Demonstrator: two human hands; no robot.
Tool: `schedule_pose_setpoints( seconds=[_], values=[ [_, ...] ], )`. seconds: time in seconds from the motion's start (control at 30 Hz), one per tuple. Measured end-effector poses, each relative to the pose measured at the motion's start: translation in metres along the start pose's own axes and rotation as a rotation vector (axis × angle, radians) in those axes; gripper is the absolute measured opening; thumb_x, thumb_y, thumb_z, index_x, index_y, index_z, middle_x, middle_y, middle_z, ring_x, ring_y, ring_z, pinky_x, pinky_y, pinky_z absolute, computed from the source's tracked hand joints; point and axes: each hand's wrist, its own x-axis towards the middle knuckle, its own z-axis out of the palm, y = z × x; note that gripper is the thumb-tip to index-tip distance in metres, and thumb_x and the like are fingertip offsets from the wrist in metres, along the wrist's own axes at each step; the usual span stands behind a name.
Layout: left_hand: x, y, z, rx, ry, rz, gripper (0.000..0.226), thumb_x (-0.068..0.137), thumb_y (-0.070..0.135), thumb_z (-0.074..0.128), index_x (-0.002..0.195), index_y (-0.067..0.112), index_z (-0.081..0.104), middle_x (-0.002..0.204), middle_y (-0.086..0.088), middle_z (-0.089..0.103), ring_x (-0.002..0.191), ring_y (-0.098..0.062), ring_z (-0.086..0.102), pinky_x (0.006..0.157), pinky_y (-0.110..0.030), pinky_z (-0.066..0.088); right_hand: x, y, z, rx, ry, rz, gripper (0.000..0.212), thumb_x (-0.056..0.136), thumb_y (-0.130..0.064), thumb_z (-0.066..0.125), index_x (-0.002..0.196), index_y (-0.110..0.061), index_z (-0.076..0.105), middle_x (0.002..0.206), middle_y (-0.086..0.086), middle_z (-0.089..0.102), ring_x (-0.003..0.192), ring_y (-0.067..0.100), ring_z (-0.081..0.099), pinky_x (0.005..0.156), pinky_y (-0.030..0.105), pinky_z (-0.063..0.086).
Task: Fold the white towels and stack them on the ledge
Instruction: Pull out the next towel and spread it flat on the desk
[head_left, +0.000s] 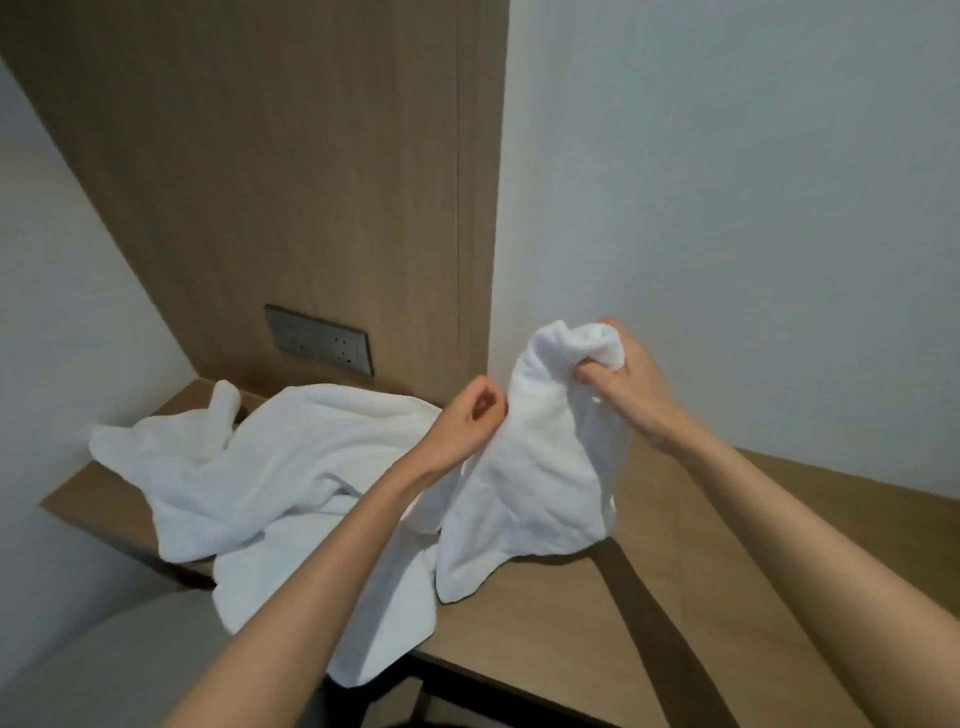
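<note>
1. As the right hand (618, 374) clutches the bunched top of a small towel (524, 467), hanging it over the middle of the ledge (571, 623), likely to find its corners, the left hand (475, 415) curls at its edge; whether it pinches cloth is unclear.
2. A larger towel (270, 467) sprawls unfolded at the ledge's left end, spilling over the front edge.

The wall (727, 208) stands close behind the right hand (628, 379) and its fingers, a hanging towel (535, 467) fills the room below them, a crumpled towel (270, 467) covers the ledge (545, 639) left of the left hand (470, 415), and bare wood lies rightward.
</note>
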Motion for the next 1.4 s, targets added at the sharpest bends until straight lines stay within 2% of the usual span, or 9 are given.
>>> schedule_pose_setpoints(
  seconds=[0.1, 0.23, 0.37, 0.63, 0.73, 0.83, 0.93, 1.1, 1.4],
  values=[
    [0.002, 0.012, 0.049, -0.048, -0.107, -0.057, 0.015, 0.097, 0.009, 0.049, 0.085, 0.018, 0.049, 0.068, 0.005, 0.048, 0.054, 0.004, 0.043, 0.057, -0.014, 0.036, -0.022, 0.024, -0.05, 0.046, 0.057, 0.041, 0.029, 0.081, 0.001, 0.058, 0.08, -0.027, 0.057, 0.081, -0.015, 0.059, 0.07, -0.004, 0.055, 0.065, 0.005, 0.042],
    [0.005, 0.027, 0.112, -0.218, -0.194, -0.132, 0.011, 0.092, 0.011, 0.06, 0.098, 0.014, 0.052, 0.083, 0.001, 0.067, 0.071, -0.005, 0.06, 0.067, -0.016, 0.045, -0.056, 0.049, -0.114, 0.186, 0.147, 0.175, 0.018, 0.064, -0.015, 0.06, 0.08, -0.024, 0.061, 0.073, -0.012, 0.062, 0.062, -0.006, 0.058, 0.056, 0.008, 0.045],
    [0.01, 0.038, 0.171, -0.282, -0.203, -0.195, 0.022, 0.089, 0.007, 0.063, 0.109, 0.009, 0.054, 0.085, 0.006, 0.07, 0.072, 0.001, 0.065, 0.064, -0.012, 0.048, -0.084, 0.079, -0.174, 0.088, 0.129, 0.21, 0.027, 0.074, 0.009, 0.067, 0.095, -0.008, 0.064, 0.081, -0.005, 0.063, 0.076, 0.007, 0.057, 0.062, 0.008, 0.046],
    [0.017, 0.038, 0.255, 0.052, -0.307, -0.173, 0.01, 0.086, 0.012, 0.068, 0.094, 0.018, 0.068, 0.08, 0.009, 0.066, 0.073, -0.002, 0.058, 0.066, -0.009, 0.045, -0.138, 0.128, -0.259, -0.615, -0.469, 0.235, 0.042, 0.082, 0.002, 0.062, 0.117, -0.02, 0.068, 0.13, 0.003, 0.06, 0.124, 0.02, 0.052, 0.094, 0.02, 0.036],
    [0.02, 0.038, 0.272, 0.173, -0.314, -0.089, 0.011, 0.088, 0.006, 0.063, 0.096, 0.013, 0.066, 0.091, 0.002, 0.066, 0.083, -0.009, 0.06, 0.073, -0.01, 0.046, -0.14, 0.128, -0.262, -0.653, -0.582, 0.353, 0.047, 0.085, 0.007, 0.052, 0.116, -0.024, 0.069, 0.136, 0.002, 0.056, 0.127, 0.022, 0.051, 0.102, 0.026, 0.038],
    [0.028, 0.045, 0.277, 0.207, -0.272, 0.018, 0.012, 0.087, 0.005, 0.065, 0.088, 0.017, 0.069, 0.088, 0.004, 0.069, 0.081, -0.009, 0.064, 0.076, -0.018, 0.05, -0.135, 0.124, -0.253, -0.499, -0.364, 0.351, 0.055, 0.083, 0.007, 0.045, 0.124, -0.023, 0.064, 0.131, 0.005, 0.06, 0.121, 0.026, 0.054, 0.103, 0.035, 0.042],
    [0.031, 0.053, 0.273, 0.272, -0.25, 0.131, 0.022, 0.083, 0.012, 0.07, 0.077, 0.033, 0.07, 0.078, 0.019, 0.069, 0.076, 0.0, 0.066, 0.074, -0.018, 0.053, -0.132, 0.124, -0.243, -0.418, -0.321, 0.303, 0.046, 0.091, -0.017, 0.06, 0.136, -0.018, 0.051, 0.143, 0.001, 0.046, 0.132, 0.018, 0.041, 0.104, 0.024, 0.03],
    [0.037, 0.062, 0.259, 0.341, -0.176, 0.326, 0.005, 0.088, 0.016, 0.067, 0.086, 0.019, 0.07, 0.083, 0.01, 0.07, 0.079, -0.006, 0.065, 0.076, -0.026, 0.053, -0.128, 0.115, -0.235, -0.354, -0.193, 0.206, 0.009, 0.085, -0.019, 0.067, 0.093, -0.015, 0.066, 0.098, -0.001, 0.068, 0.095, 0.018, 0.062, 0.08, 0.027, 0.044],
    [0.063, 0.149, 0.226, 0.035, 0.034, 0.532, 0.016, 0.092, 0.016, 0.056, 0.091, 0.031, 0.059, 0.085, 0.016, 0.063, 0.076, -0.004, 0.058, 0.065, -0.015, 0.041, -0.093, 0.044, -0.248, -0.294, 0.451, -0.211, 0.011, 0.09, -0.022, 0.062, 0.093, -0.023, 0.073, 0.074, -0.025, 0.064, 0.066, -0.006, 0.057, 0.063, 0.008, 0.04]
  ],
)
